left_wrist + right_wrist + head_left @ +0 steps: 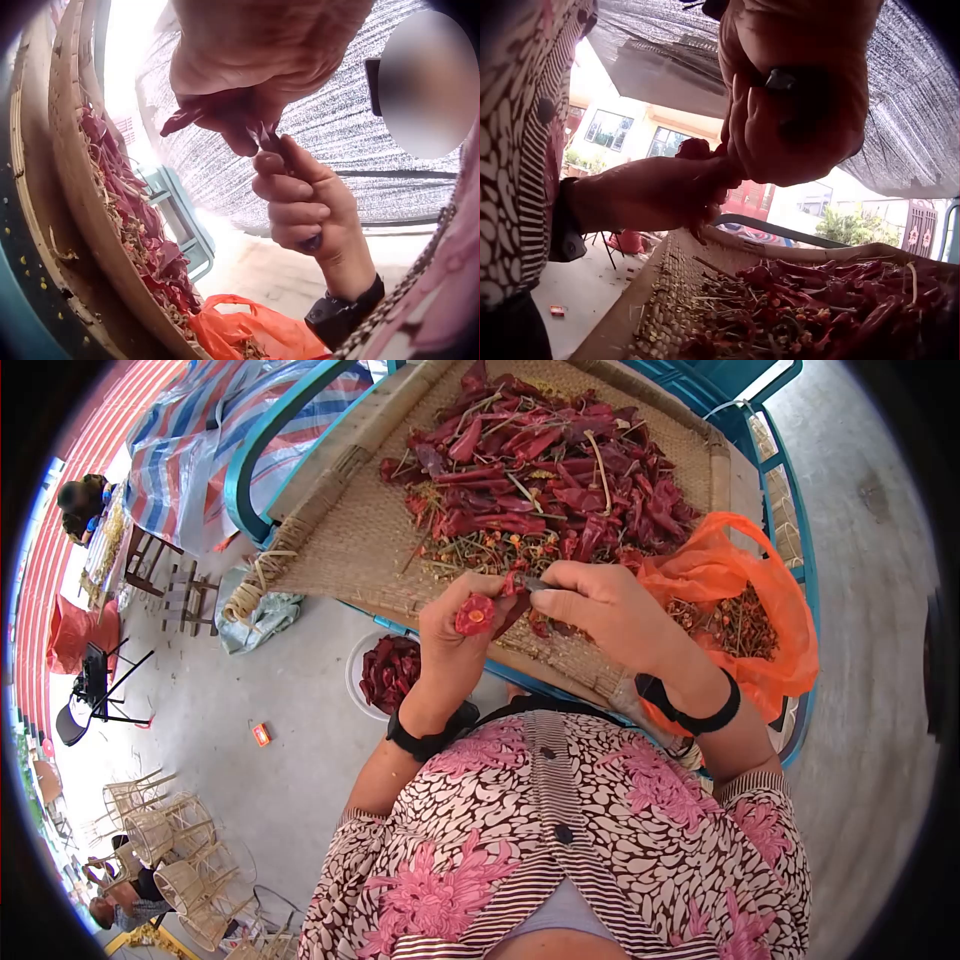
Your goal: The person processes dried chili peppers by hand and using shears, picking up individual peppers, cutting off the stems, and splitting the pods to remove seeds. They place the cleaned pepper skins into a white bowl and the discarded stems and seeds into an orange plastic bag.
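Observation:
In the head view my left hand (455, 635) grips dried red chili peppers (475, 614) over the near edge of a woven tray (345, 560). Opposite it, my right hand (605, 610) curls round small snips (536, 586), whose tips meet the peppers at the left fingertips. Two pale pointed blades of the snips (264, 136) show in the left wrist view, while the right palm hides most of the rest. A big heap of dried red chili peppers (560, 465) covers the tray, with stem scraps (490, 550) along its near side.
An orange plastic bag (795, 650) with stem bits sits right of the tray. On the floor below stands a white basin (352, 678) of red peppers. A blue metal frame (240, 485) surrounds the tray. Wicker chairs (165, 840) and another person (130, 895) are at left.

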### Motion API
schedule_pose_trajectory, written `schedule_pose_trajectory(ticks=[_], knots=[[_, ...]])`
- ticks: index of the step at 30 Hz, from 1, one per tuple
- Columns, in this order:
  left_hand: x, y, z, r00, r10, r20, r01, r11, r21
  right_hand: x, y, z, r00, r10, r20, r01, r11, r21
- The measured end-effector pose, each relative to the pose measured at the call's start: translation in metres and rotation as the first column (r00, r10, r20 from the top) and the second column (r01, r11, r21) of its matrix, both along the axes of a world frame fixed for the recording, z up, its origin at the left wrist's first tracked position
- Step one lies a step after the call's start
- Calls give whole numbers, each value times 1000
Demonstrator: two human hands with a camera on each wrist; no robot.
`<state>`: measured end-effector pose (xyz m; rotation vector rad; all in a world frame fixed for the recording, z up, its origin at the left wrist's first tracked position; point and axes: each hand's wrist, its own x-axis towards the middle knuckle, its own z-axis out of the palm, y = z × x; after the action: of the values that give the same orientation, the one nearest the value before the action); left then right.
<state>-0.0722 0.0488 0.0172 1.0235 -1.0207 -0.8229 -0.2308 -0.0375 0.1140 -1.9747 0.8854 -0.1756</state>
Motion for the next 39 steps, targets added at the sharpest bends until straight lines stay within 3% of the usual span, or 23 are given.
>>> schedule_pose_trajectory(ticks=[1, 3, 6, 9, 10, 12, 14, 15, 19, 22, 30, 39], knots=[[0, 1, 1, 999, -18, -52, 17, 1000, -13, 0, -1, -1, 997, -56, 55, 41, 968, 248], [2, -1, -2, 998, -22, -58, 21, 999, -25, -1, -3, -1, 973, -198, 116, 67, 727, 683], [3, -3, -1, 991, -41, -127, 37, 999, -34, -3, 3, -8, 913, -369, 172, -1, 422, 907], [4, -5, -1, 990, -28, -138, 25, 999, -19, -5, 2, -21, 864, -455, 216, -181, 118, 976], [4, -6, -2, 992, -17, -127, 16, 1000, -11, -3, 3, -19, 888, -405, 217, -59, 366, 929], [1, -7, -5, 986, 17, -167, -13, 1000, 28, 3, 9, -11, 934, -316, 169, 151, 775, 614], [0, -10, -4, 982, 38, -184, -36, 999, 17, -6, 8, -16, 953, -248, 175, 194, 941, 276], [-1, -11, -3, 983, 39, -182, -42, 999, -11, -8, 8, -16, 962, -214, 167, 201, 975, 90], [1, -12, -8, 998, 44, -36, -44, 999, -1, -8, 11, -3, 987, -143, 78, 149, 987, -63], [-1, -14, -13, 997, 47, -67, -48, 999, -14, -3, 11, -7, 994, -105, 8, 105, 972, -210], [-2, -14, -13, 997, 71, 33, -69, 996, -61, 1, 8, 1, 984, -97, -152, 54, 962, -268], [-2, -18, -16, 974, 127, 189, -117, 991, -63, 0, 7, 2, 976, -104, -189, 61, 973, -222]])
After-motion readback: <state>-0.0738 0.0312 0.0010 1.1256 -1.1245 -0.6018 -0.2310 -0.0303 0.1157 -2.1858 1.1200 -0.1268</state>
